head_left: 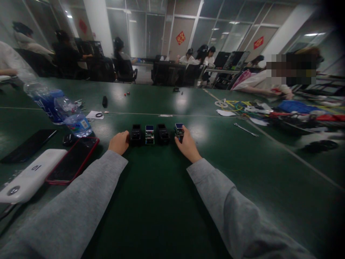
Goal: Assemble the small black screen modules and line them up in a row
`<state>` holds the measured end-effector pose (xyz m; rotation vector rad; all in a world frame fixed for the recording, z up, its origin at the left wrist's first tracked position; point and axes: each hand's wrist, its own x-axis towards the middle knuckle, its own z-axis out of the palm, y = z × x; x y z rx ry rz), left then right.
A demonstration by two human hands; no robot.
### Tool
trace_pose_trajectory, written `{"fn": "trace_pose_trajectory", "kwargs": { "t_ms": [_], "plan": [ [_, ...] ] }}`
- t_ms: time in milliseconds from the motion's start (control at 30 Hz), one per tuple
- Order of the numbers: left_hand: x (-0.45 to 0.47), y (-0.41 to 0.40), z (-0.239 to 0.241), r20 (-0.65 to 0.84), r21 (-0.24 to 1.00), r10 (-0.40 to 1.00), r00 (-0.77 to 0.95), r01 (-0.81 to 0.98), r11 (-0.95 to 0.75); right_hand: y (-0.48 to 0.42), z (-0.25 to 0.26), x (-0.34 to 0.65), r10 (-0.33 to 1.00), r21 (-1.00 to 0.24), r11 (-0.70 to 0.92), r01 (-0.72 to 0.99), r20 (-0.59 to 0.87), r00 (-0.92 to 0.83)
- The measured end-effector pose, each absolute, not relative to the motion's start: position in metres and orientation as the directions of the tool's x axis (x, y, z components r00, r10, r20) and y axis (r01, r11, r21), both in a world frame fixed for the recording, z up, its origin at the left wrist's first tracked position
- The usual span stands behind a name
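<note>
Four small devices cannot be told apart fully, but a row of them crosses the green table ahead of me. A black casing (pixel 136 135) stands at its left end, then a bare circuit board (pixel 150 135) with a small screen, then another black casing (pixel 162 134). My right hand (pixel 188 145) grips a second circuit board (pixel 178 126) at the right end, thumb on its left side and fingers on its right. My left hand (pixel 118 142) rests curled on the table just left of the first casing, its fingertips partly hidden.
On the left lie a red-edged phone (pixel 74 160), a white power bank (pixel 32 176), a dark phone (pixel 28 145) and plastic bottles (pixel 77 118). A wrench (pixel 245 130) and tangled cables (pixel 237 106) lie on the right. Across the table sits a person (pixel 258 84).
</note>
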<state>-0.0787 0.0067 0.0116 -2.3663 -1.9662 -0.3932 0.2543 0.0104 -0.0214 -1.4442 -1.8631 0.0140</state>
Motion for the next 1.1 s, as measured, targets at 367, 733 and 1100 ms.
{"fn": "trace_pose_trajectory", "kwargs": {
  "t_ms": [367, 733, 1100],
  "plan": [
    [-0.0784, 0.0067, 0.0119, 0.197, 0.146, 0.97, 0.139, 0.975, -0.169, 0.0096, -0.0202, 0.2549, 0.843, -0.449, 0.347, 0.824, 0.534, -0.064],
    [-0.0755, 0.0063, 0.0147, 0.125, 0.12, 0.987, 0.103, 0.986, -0.118, 0.0063, -0.0134, 0.253, 0.857, -0.425, 0.343, 0.837, 0.506, -0.095],
    [-0.0734, 0.0044, 0.0174, 0.105, 0.102, 0.99, 0.097, 0.989, -0.108, 0.0055, -0.0125, 0.2525, 0.875, -0.429, 0.301, 0.852, 0.479, -0.068]
  ]
}}
